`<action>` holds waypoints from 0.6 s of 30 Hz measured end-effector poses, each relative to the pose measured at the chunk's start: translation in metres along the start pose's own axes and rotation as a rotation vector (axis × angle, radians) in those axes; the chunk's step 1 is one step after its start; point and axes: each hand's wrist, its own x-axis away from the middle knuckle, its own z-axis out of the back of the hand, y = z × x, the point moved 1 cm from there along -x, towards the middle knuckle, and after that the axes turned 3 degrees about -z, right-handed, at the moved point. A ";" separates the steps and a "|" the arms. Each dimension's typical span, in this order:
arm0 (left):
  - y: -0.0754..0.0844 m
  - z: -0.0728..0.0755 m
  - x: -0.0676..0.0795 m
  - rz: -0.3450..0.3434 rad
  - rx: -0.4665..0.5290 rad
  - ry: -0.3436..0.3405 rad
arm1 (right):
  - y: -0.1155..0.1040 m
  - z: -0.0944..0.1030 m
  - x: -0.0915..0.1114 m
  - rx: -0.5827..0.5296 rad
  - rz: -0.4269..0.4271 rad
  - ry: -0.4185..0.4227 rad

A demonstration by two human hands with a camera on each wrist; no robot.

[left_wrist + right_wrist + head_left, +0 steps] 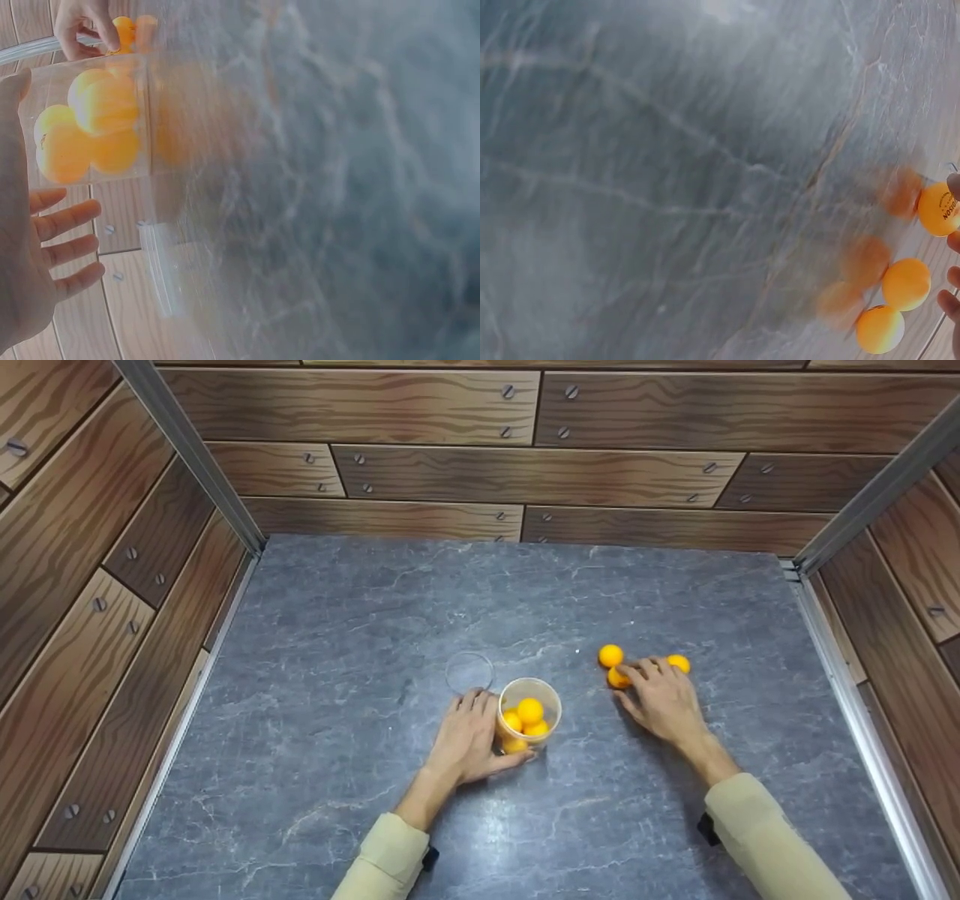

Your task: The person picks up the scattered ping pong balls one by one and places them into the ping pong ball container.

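Observation:
A clear plastic cup [534, 687] stands upright on the tabletop with several orange table tennis balls [530, 711] inside. My left hand [471, 735] is at its left side, thumb along the near side and fingers behind. In the left wrist view those fingers [71, 247] look straight and spread. To the right, my right hand [664, 701] has its thumb and a finger around a table tennis ball [937, 210] with dark lettering, which rests on the surface. Another ball [610, 655] sits just behind it. One more ball [679, 664] lies beyond the right fingers.
A thin clear round disc or ring [470, 654] lies flat behind the left hand. The grey marbled tabletop [300, 720] is bordered by wood-patterned walls [435, 476] at the back and sides, with metal rails [862, 720] along the edges.

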 end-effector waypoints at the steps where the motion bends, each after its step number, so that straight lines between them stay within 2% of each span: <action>1: 0.000 0.000 0.000 -0.001 -0.003 0.000 | 0.000 0.000 0.000 0.001 0.002 0.001; 10: -0.001 -0.002 0.001 -0.004 -0.017 0.013 | 0.002 -0.001 0.000 -0.001 0.008 -0.009; 18: -0.001 -0.003 0.001 -0.020 -0.010 0.075 | 0.002 0.000 0.000 -0.003 0.016 -0.010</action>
